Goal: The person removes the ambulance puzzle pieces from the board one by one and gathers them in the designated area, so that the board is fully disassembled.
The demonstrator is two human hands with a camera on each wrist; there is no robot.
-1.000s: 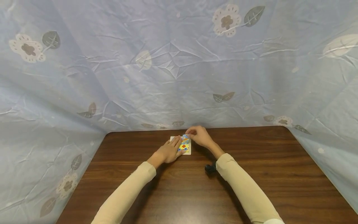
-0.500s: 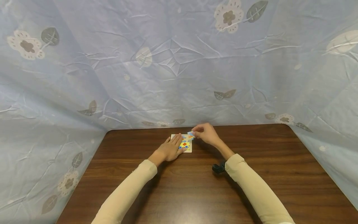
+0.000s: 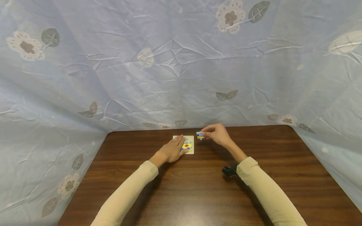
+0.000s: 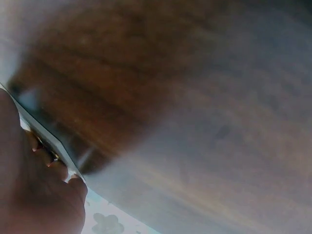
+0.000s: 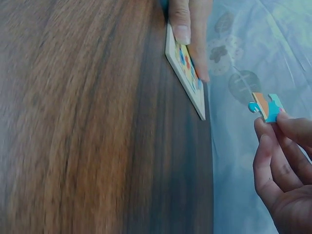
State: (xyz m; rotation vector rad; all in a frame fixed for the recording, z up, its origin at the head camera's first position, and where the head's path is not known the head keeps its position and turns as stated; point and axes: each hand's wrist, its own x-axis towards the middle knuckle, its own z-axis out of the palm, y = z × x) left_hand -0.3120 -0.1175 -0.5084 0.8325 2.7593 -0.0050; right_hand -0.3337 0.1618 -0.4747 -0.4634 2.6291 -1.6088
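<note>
A small jigsaw puzzle in a pale frame (image 3: 191,151) lies near the table's far edge, showing a yellow vehicle with a red cross and blue wheels. My left hand (image 3: 171,150) rests flat over its left part, fingers extended, hiding that side. Just right of the frame, my right hand (image 3: 217,134) pinches a blue and orange puzzle piece (image 3: 199,135) between thumb and fingers. In the right wrist view the puzzle piece (image 5: 268,107) shows its knob and notch, held up apart from the puzzle frame (image 5: 185,73).
The brown wooden table (image 3: 181,191) stretches toward me. A floral cloth curtain (image 3: 181,78) hangs behind it and at both sides. A black device (image 3: 229,170) sits at the right cuff.
My right hand has drawn the puzzle piece up from the frame and carried it right, clear of the puzzle. The left hand stays on the puzzle.
</note>
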